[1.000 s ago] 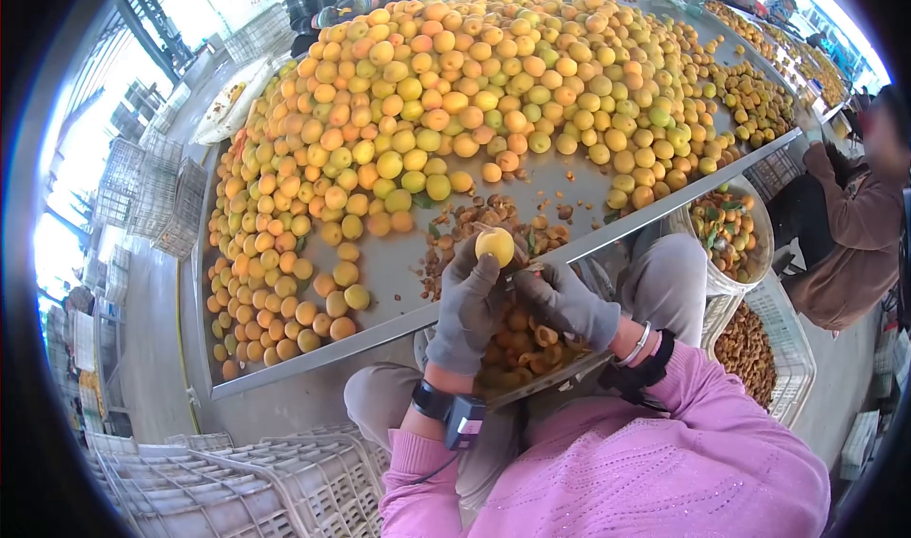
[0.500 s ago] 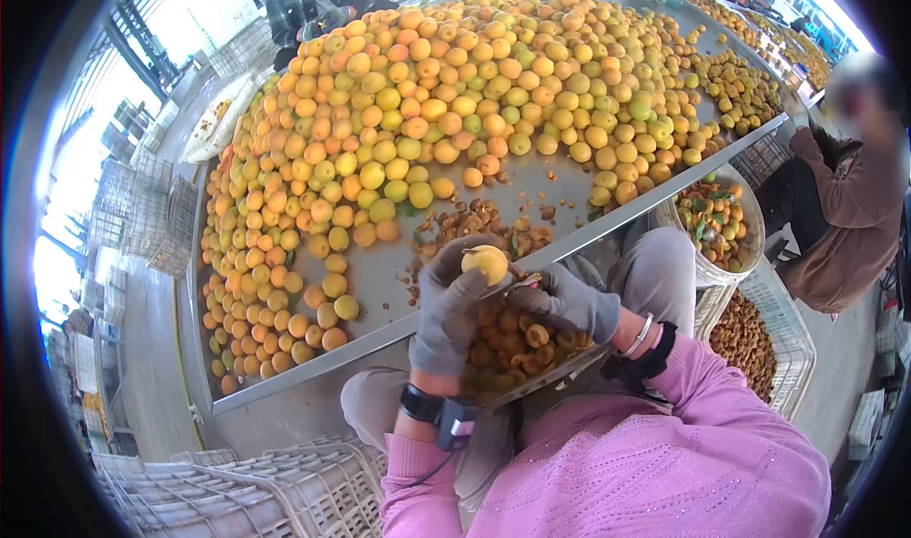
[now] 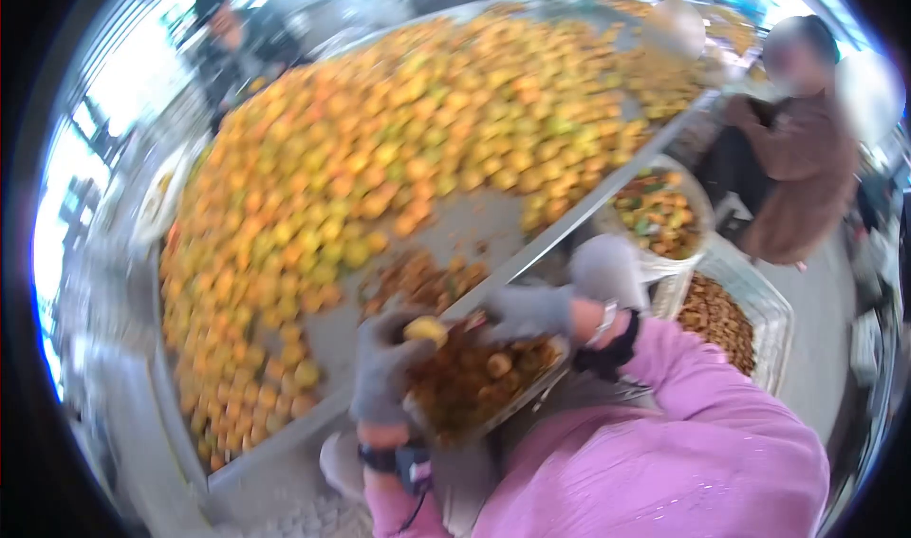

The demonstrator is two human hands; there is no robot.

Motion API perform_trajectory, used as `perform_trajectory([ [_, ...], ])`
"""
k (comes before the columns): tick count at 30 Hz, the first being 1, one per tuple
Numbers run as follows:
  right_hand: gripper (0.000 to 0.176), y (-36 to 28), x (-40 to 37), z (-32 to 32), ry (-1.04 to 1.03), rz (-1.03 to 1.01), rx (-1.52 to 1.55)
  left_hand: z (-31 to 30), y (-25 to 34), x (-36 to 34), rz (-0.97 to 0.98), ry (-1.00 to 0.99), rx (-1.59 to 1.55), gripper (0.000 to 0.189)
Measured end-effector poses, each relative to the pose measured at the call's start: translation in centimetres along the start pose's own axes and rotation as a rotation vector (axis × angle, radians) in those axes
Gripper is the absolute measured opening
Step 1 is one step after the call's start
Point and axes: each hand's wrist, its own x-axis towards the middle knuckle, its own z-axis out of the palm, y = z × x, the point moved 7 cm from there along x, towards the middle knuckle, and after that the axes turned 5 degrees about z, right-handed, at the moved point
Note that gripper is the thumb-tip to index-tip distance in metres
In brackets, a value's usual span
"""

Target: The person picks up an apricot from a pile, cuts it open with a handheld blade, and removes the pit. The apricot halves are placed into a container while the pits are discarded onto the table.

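Note:
My left hand (image 3: 382,367), in a grey glove, is closed round a yellow apricot (image 3: 426,329). My right hand (image 3: 531,312), gloved too, is closed just to the right of the fruit. Something small and reddish shows at its fingertips, too blurred to name. Below both hands, a container on my lap holds opened apricots (image 3: 498,365). Just beyond the hands, brown scraps (image 3: 418,282) lie on the metal table (image 3: 327,339).
Whole apricots (image 3: 380,130) are heaped across the table. To the right stand a bucket (image 3: 704,217) of mixed fruit and a crate (image 3: 773,315) of brown pieces. One person (image 3: 797,149) sits at the right; another (image 3: 237,49) is at the far left.
The whole view has shifted and blurred as my head turned. Both hands now appear further left and lower in the view. The apricot is still in my left hand.

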Motion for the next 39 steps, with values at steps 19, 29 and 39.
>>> perform_trajectory([
  [19,0.042,0.1,2.3,0.0,0.595,0.076,0.444,2.1,-1.8,-0.1,0.355,0.238,0.051,0.033],
  [29,0.043,0.7,4.8,1.7,0.581,0.062,0.657,4.5,2.8,-1.9,0.51,0.404,0.634,0.046],
  [39,0.019,-5.8,2.0,0.0,0.926,-0.248,-0.039,2.2,-2.3,-0.8,0.313,0.434,-0.281,0.035],
])
